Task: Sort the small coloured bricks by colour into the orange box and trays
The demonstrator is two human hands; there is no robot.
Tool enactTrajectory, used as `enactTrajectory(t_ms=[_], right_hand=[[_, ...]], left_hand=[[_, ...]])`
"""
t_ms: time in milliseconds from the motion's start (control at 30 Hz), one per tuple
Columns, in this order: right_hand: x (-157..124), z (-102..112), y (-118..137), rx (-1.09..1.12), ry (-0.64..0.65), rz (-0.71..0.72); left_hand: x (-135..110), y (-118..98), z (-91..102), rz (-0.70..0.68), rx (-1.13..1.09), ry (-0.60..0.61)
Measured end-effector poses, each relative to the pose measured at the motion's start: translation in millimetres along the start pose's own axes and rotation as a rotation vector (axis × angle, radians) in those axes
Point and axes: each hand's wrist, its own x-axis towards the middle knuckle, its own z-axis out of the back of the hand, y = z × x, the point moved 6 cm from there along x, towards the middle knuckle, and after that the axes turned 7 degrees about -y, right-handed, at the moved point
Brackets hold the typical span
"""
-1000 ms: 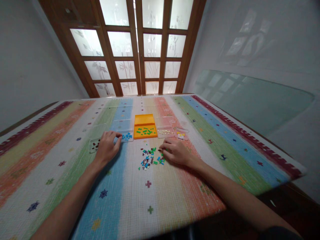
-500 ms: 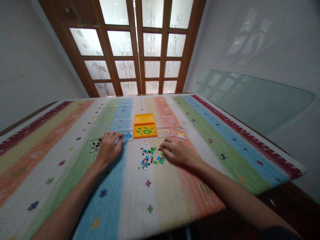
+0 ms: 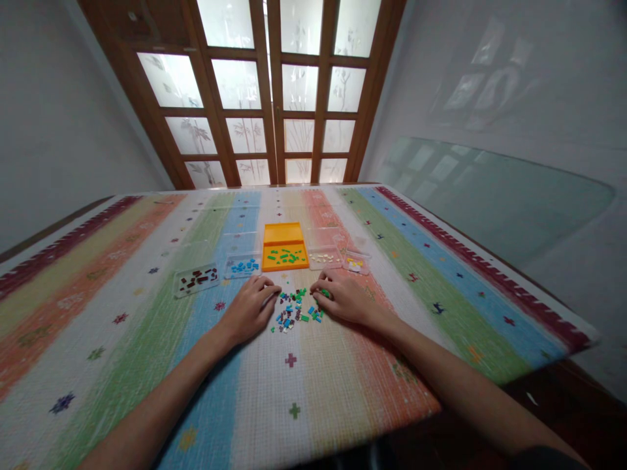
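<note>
The striped tabletop (image 3: 294, 385) fills the lower frame. Below centre, the left hand (image 3: 252, 305) and right hand (image 3: 345, 297) are partly curled; whether either grips anything cannot be determined. At frame centre, an open orange case (image 3: 283, 232) contains green pieces (image 3: 292, 257). Small multicoloured bricks (image 3: 297, 314) lie loose between the hands.

My left hand (image 3: 252, 303) at pile's (image 3: 290, 313) 9 o'clock, my right hand (image 3: 340, 297) at 3: whether either pinches piece, can't tell. Shapes in pile too small to read. Forearms (image 3: 171, 391) cut off at 8 and 4 o'clock, door (image 3: 298, 88) at 12.
</note>
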Motion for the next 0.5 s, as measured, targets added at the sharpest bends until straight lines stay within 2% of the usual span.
enactTrajectory(t_ms=[333,433,500], right_hand=[[-2.0,-3.9,-2.8,0.01,0.035,0.026],[-2.1,-2.4,-2.0,0.013,0.016,0.018],[-2.2,-0.5,-1.7,0.021,-0.004,0.001]], left_hand=[[-3.2,5.5,0.3,0.039,-0.062,0.0],[-3.3,9.4,11.5,0.037,-0.056,-0.036],[-4.3,19.0,25.7,0.056,-0.027,-0.084]])
